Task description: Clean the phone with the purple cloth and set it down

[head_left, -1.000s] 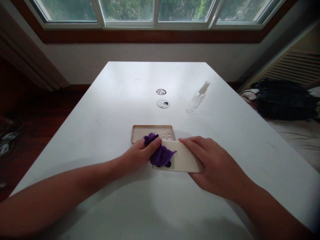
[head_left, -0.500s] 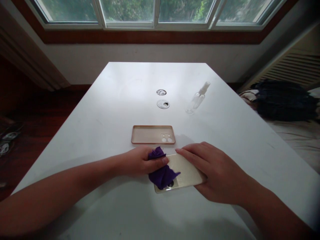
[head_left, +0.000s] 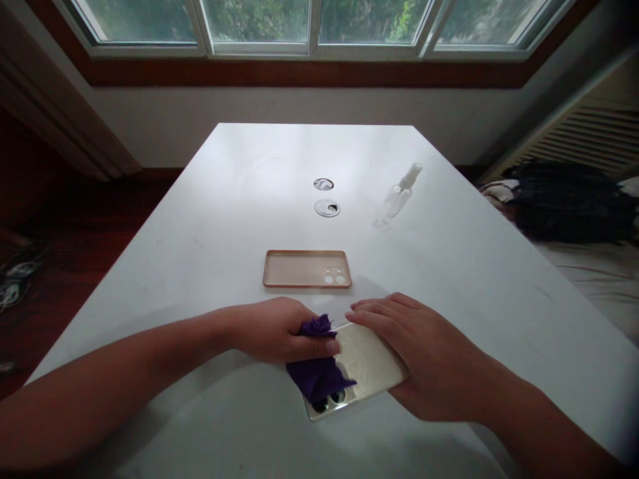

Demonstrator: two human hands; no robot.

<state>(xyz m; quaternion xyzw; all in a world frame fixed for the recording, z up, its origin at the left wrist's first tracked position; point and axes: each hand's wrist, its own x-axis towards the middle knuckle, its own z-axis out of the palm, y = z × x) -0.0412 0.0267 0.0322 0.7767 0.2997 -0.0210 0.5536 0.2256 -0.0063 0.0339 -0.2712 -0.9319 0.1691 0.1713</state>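
Note:
A pale gold smartphone (head_left: 372, 359) is held back side up above the near part of the table, its dark camera lenses toward the lower left. My right hand (head_left: 424, 356) grips the phone's right end, fingers along the far edge. Pinched in my left hand (head_left: 284, 329) is a purple cloth (head_left: 319, 380), thumb on top, pressed over the phone's left end and partly covering the camera area. Just beyond my hands lies a clear phone case (head_left: 294, 269) with an orange-brown rim and camera cutouts.
A clear spray bottle (head_left: 399, 196) lies on the white table (head_left: 239, 219) at the far right. Two round cable-hole pieces (head_left: 327, 208) are near the middle. Dark clothing (head_left: 574, 199) rests on a bed to the right. A window stands beyond the table.
The phone and both hands have shifted slightly toward me, and the phone is tilted more. More of the camera lenses shows below the cloth.

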